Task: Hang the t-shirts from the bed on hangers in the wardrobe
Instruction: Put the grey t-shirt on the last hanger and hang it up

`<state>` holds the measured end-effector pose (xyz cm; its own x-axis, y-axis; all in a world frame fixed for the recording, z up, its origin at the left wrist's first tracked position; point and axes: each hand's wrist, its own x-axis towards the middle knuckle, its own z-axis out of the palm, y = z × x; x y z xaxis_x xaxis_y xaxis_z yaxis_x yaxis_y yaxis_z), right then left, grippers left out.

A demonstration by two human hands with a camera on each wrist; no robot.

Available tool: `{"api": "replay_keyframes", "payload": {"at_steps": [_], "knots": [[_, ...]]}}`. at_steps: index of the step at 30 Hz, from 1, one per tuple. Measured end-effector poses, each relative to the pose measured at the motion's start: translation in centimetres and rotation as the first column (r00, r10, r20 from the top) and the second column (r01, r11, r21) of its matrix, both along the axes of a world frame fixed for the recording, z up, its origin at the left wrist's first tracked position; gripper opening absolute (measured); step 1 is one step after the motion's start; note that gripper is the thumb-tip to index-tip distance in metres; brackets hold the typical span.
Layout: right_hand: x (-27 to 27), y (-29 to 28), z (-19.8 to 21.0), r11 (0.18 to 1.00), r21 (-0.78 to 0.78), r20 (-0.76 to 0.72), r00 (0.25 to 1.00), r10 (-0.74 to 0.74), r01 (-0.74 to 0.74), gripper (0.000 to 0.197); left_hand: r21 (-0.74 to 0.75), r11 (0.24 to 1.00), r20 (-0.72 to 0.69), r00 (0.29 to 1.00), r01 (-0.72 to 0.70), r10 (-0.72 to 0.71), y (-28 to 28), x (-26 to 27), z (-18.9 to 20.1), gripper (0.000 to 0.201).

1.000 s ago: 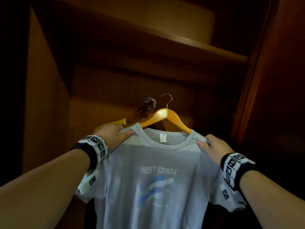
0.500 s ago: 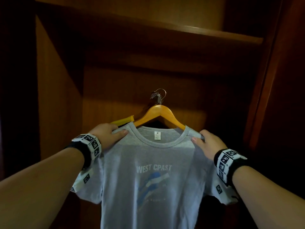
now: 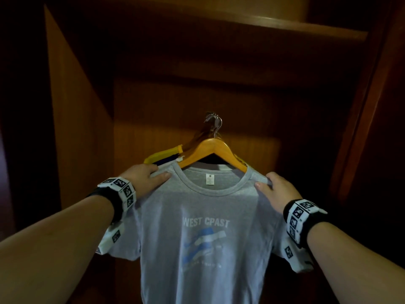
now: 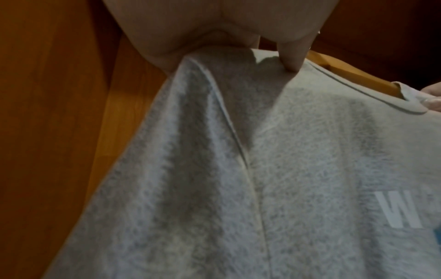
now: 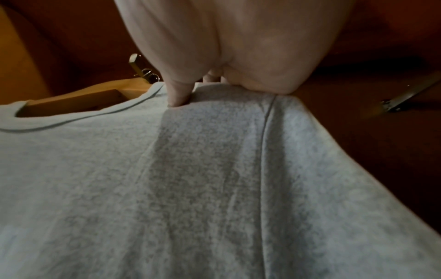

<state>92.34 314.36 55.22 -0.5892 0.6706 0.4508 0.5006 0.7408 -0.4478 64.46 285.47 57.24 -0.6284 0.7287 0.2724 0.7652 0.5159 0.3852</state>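
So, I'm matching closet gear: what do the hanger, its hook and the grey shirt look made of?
Hanger: apparently wood, orange-tan with a smooth, slightly glossy finish.
Hook: thin silvery wire, likely metal.
Grey t-shirt: soft heathered knit, probably cotton or a blend; its speckled weave shows in both wrist views.

Home bedroom closet, dim wooden wardrobe (image 3: 83, 119) interior, upper shelf (image 3: 285, 27), clothes on wooden hangers (image 3: 210, 148)

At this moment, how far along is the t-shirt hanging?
Done: the grey t-shirt sits on the wooden hanger, whose hook is up among other hooks in the wardrobe; a yellow garment hangs behind. In hand: the left hand and right hand grip the shoulders. Left: letting go. The bed is out of view.
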Motion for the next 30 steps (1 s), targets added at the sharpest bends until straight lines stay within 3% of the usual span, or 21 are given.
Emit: {"api": "replay_keyframes", "payload": {"at_steps": [14, 20, 25, 30], "knots": [[-0.2, 0.2, -0.9, 1.0, -0.013, -0.023, 1.0, 0.0, 0.0, 0.032, 0.012, 1.0, 0.013, 1.0, -0.019, 0.019, 0.6, -0.4, -0.8, 0.054], [-0.4, -0.4, -1.0, 0.968, 0.206, 0.208, 0.96, -0.187, 0.144, 0.051, 0.042, 0.998, 0.023, 0.999, -0.035, 0.034, 0.6, -0.4, -2.2, 0.058], [-1.0, -1.0, 0.0, 0.96, 0.244, 0.144, 0.974, -0.174, 0.135, 0.052, 0.184, 0.982, -0.107, 0.993, -0.037, 0.058, 1.0, 0.2, -2.5, 0.049], [-2.5, -2.7, 0.6, 0.966, 0.256, 0.083, 0.994, -0.071, 0.047, 0.053, 0.325, 0.945, -0.134, 0.988, -0.034, 0.082, 3.3, 1.6, -1.8, 0.042]]}}
